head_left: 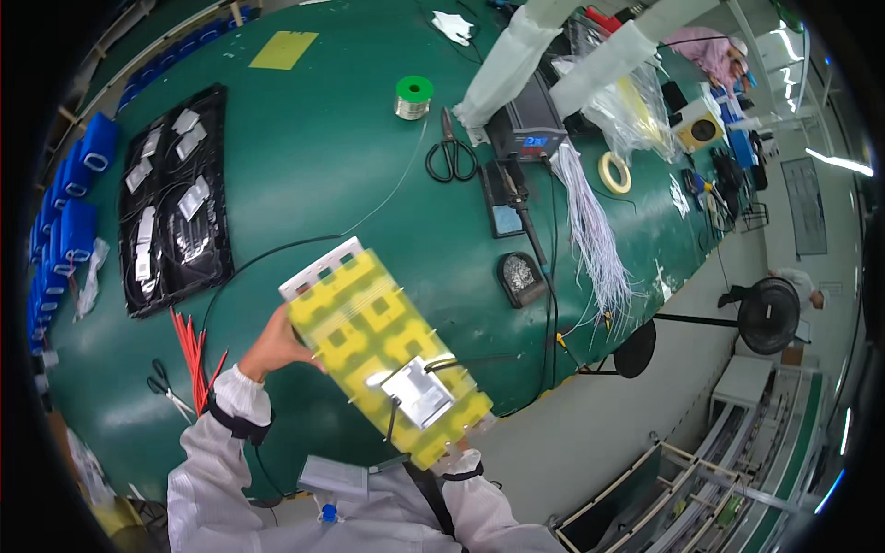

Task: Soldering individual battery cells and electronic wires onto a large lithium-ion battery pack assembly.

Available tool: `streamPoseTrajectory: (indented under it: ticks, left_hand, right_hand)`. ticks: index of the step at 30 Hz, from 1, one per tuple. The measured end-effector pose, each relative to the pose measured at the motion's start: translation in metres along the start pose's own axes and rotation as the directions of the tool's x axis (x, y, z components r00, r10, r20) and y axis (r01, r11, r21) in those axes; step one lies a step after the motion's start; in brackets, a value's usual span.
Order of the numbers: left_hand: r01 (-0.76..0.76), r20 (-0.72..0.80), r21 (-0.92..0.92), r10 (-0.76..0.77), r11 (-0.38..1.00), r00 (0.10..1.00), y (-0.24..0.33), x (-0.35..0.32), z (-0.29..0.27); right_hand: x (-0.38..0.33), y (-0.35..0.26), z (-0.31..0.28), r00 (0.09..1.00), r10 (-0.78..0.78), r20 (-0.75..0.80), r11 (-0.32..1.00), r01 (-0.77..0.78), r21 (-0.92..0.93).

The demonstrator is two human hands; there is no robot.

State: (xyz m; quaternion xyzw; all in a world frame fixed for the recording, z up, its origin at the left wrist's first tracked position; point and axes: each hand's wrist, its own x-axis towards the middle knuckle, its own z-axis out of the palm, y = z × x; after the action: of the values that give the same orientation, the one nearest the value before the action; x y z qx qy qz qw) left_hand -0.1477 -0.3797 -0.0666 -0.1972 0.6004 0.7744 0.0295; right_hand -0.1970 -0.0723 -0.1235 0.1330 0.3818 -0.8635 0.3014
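Carefully keep yellow battery pack (pixel 387 355) level above the green desk (pixel 304 175): left hand (pixel 275 348) gripping its left edge, right hand (pixel 458 445) mostly hidden beneath its near corner, grip unclear; mind dangling black leads.

- Flat rectangular panel (pixel 387 355): bright yellow, patterned with paler blocky shapes, white along its far edge, a shiny silver patch near its lower end.
- Wide table top (pixel 313 147): dark green.
- Long plastic tray (pixel 175 198): black, dotted with silvery-white pieces.
- Bundle of thin wires (pixel 191 355): red.
- Row of rectangular blocks (pixel 78 198): blue.
- Wire spool (pixel 414 96): green top, silver winding.
- Scissors (pixel 451 152): black handles.
- Sleeves (pixel 226 442): white, black cuffs.
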Motion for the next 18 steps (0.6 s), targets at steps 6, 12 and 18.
streamPoseTrajectory:
  ticks: [6,12,18]
  left_hand:
    - [0.013,0.024,0.094,-0.015,0.996,1.000,-0.021,0.005,-0.025]
    - [0.091,0.026,0.294,-0.103,0.952,0.994,-0.052,-0.007,-0.062]
    - [0.007,-0.229,0.389,0.089,0.921,0.969,-0.049,-0.040,-0.029]
  right_hand:
    - [-0.002,0.019,0.000,0.989,0.040,0.145,0.583,-0.141,0.800]
    - [-0.008,0.013,-0.005,0.999,0.015,0.030,0.995,-0.012,-0.094]
    - [-0.007,-0.060,-0.030,0.968,-0.220,0.123,0.334,0.193,-0.922]
